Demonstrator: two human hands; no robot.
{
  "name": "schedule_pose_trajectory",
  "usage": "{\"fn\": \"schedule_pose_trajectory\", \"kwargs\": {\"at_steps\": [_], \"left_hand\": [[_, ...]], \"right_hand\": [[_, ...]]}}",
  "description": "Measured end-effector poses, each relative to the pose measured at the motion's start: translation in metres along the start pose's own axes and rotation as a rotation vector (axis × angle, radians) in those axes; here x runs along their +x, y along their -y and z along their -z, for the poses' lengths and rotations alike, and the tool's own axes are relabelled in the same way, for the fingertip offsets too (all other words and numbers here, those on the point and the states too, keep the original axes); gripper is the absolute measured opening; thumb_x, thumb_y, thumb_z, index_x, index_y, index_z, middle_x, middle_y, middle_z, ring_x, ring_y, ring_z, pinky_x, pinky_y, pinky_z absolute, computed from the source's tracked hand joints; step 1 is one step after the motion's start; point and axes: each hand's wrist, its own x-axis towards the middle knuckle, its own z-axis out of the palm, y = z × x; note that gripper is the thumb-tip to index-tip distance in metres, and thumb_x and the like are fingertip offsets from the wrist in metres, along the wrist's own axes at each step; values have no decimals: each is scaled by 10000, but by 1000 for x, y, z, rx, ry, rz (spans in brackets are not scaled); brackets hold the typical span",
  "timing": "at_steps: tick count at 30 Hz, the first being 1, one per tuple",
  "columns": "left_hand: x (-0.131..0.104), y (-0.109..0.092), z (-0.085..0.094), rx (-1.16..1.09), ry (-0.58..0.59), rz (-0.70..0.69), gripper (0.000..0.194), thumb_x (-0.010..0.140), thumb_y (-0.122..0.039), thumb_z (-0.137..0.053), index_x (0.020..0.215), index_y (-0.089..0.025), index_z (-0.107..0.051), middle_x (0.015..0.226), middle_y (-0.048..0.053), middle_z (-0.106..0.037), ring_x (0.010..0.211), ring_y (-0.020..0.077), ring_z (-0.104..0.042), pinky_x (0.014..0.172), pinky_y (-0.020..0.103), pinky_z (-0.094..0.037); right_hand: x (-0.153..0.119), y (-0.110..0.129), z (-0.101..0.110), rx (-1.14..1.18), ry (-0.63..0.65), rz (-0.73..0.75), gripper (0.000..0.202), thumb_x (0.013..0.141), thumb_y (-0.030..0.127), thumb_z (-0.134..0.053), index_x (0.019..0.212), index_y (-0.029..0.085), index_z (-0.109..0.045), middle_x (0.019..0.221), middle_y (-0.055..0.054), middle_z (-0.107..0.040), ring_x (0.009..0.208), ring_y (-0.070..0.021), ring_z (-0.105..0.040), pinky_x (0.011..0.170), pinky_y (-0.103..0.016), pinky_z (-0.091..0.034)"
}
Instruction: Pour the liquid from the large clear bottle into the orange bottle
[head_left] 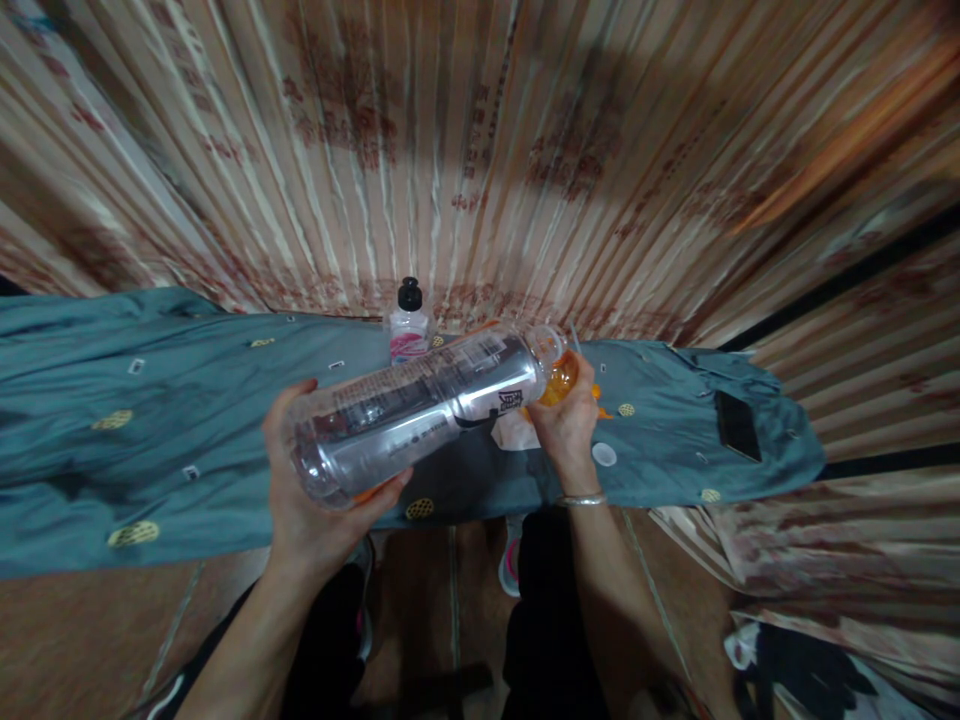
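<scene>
A large clear plastic bottle with a printed label lies tilted across the middle, its neck up to the right. My left hand is wrapped round its base end. Near the bottle's mouth, my right hand has its fingers closed round a small clear container with orange content. The neck of the bottle meets or overlaps this container; whether they touch is unclear. Behind the bottle stands a white and pink bottle with a black cap. A round white cap lies beside my right wrist.
A green patterned cloth covers the narrow surface. At its right end lies a dark phone. Pale paper and orange pieces are near my right hand. A pleated curtain hangs behind. A dark bag-like item is at lower right.
</scene>
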Motion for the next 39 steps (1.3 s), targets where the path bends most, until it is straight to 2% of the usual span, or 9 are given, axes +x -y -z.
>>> {"fn": "schedule_pose_trajectory", "kwargs": {"at_steps": [11,17,20,29,39], "left_hand": [[1,5,-1,42,2,-92,987,603,-508,-958,1492,-355,-558,1346,105,-595,1089,353,-654,1008,617,-623],[2,5,0,52,5,-115,988,611,-529,-947,1500,-349,-557,1328,103,-605,1047,338,-669,937,584,-651],[1,5,0,43,0,-114,989,616,-512,-948,1507,-359,-548,1321,95,-605,1012,322,-678,910,564,-663],[1,3,-3,11,3,-82,956,625,-519,-947,1485,-376,-557,1308,106,-608,1017,353,-706,934,636,-664],[2,4,-2,36,11,-98,976,624,-520,-950,1502,-380,-549,1334,101,-602,1093,355,-678,1002,629,-639]], "right_hand": [[1,0,0,5,15,-9,751,735,544,-758,1354,171,-555,1211,-173,-785,1052,-337,-795,894,-475,-664],[0,2,1,-17,-1,-20,725,743,538,-749,1345,178,-567,1198,-158,-791,1020,-326,-796,864,-465,-666],[1,2,2,-11,7,-19,727,734,529,-756,1345,181,-567,1194,-155,-794,1015,-323,-799,862,-452,-668],[0,-2,0,1,-3,19,693,752,508,-762,1343,209,-560,1223,-137,-788,1060,-313,-798,886,-437,-666],[1,-1,2,-1,15,-11,727,733,523,-762,1352,200,-559,1215,-146,-794,1037,-322,-803,878,-439,-663]]}}
